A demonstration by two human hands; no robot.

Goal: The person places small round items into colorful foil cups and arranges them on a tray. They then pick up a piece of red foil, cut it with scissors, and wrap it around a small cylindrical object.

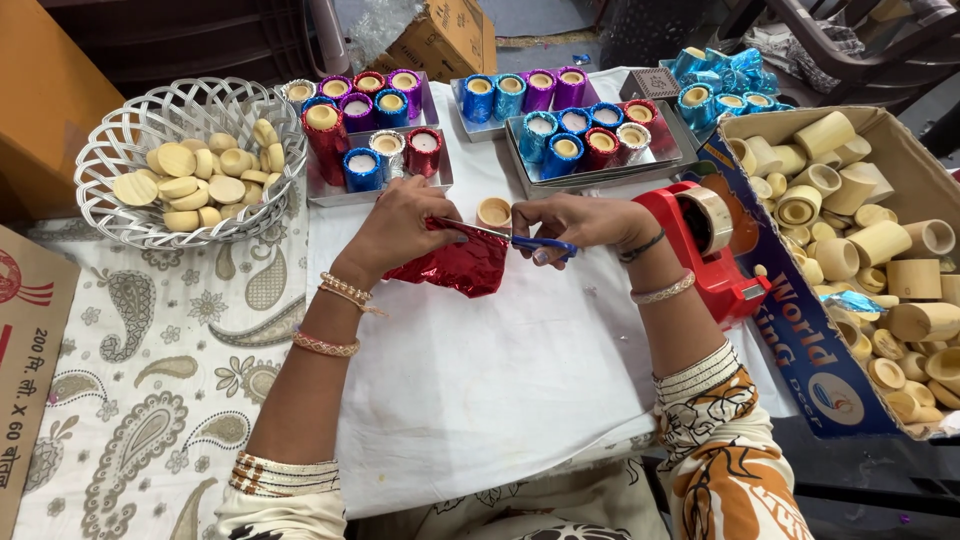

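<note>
I judge we're mid-cut — my left hand [400, 225] pinches the red foil [455, 265] on the white cloth [480, 370], my right hand [575, 222] grips blue-handled scissors [520, 240] biting its top edge — next calls for a steady, straight snip.

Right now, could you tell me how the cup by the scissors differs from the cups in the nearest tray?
The bare cup is plain tan; the tray cups wear shiny red, blue, purple or silver foil. The bare cup stands alone on the white cloth; the tray cups sit packed together. Both stand upright, mouths up.
</note>
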